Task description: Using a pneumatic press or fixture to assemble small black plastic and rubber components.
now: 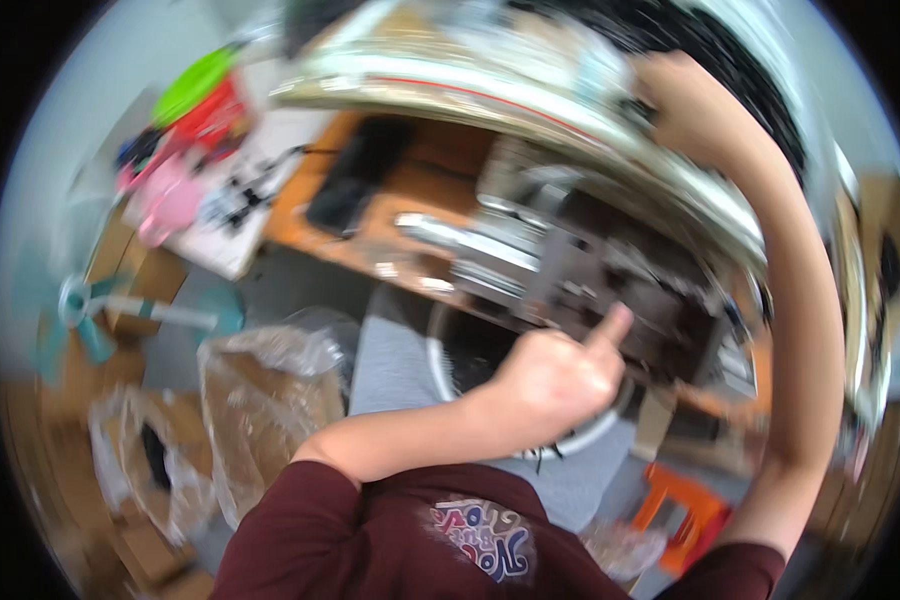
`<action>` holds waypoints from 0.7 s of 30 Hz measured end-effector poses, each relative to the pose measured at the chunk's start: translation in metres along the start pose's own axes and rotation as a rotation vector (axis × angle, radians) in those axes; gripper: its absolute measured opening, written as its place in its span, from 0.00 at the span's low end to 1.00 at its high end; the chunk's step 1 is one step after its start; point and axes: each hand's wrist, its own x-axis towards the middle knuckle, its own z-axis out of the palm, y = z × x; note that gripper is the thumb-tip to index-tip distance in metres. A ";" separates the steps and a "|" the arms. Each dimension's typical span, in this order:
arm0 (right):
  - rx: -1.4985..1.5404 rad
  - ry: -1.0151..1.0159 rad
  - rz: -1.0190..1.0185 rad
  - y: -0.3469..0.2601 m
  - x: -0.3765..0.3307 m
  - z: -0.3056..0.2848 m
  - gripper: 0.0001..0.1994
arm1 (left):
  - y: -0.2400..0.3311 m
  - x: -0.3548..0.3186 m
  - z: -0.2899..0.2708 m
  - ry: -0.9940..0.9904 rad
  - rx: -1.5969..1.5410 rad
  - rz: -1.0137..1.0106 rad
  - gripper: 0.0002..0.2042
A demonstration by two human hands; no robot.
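Note:
My left hand (560, 380) is over the near edge of a grey metal bench machine (580, 275). One finger stretches toward the machine and the others are curled; whatever they may hold is hidden. My right hand (685, 105) reaches up to the raised shelf (450, 100) above the machine. Its fingers are bent closed around a small dark piece, too blurred to name. Beside that hand lies a heap of thin black pieces (730, 50). Below my left hand, between my legs, is a white-rimmed bucket (435, 360) with black pieces inside.
A dark phone-like slab (360, 180) lies on the orange tabletop (450, 170). At left are a red basket (205, 115) with a green rim, a pink item (170, 200) and a fan (135, 310). Plastic-lined boxes (270, 400) and an orange stool (680, 515) stand on the floor.

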 end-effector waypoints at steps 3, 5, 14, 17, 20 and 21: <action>0.050 0.055 -0.027 -0.002 -0.013 -0.008 0.17 | -0.004 -0.006 0.020 0.050 -0.217 0.015 0.08; 0.010 0.117 0.039 0.036 -0.034 0.003 0.18 | 0.012 -0.002 0.022 0.166 -0.139 -0.005 0.10; -0.332 -0.181 -0.060 -0.021 -0.036 -0.051 0.16 | 0.036 -0.066 0.120 -0.319 -0.501 0.021 0.14; -0.123 -0.315 0.154 -0.026 -0.029 -0.047 0.15 | 0.025 -0.089 0.128 -0.429 -0.377 -0.086 0.18; -0.149 -0.175 0.055 0.008 -0.024 -0.025 0.15 | 0.017 -0.099 0.108 -0.318 -0.348 -0.143 0.20; -0.129 -0.173 0.018 0.006 -0.021 -0.027 0.14 | 0.013 -0.105 0.099 -0.219 -0.351 -0.116 0.20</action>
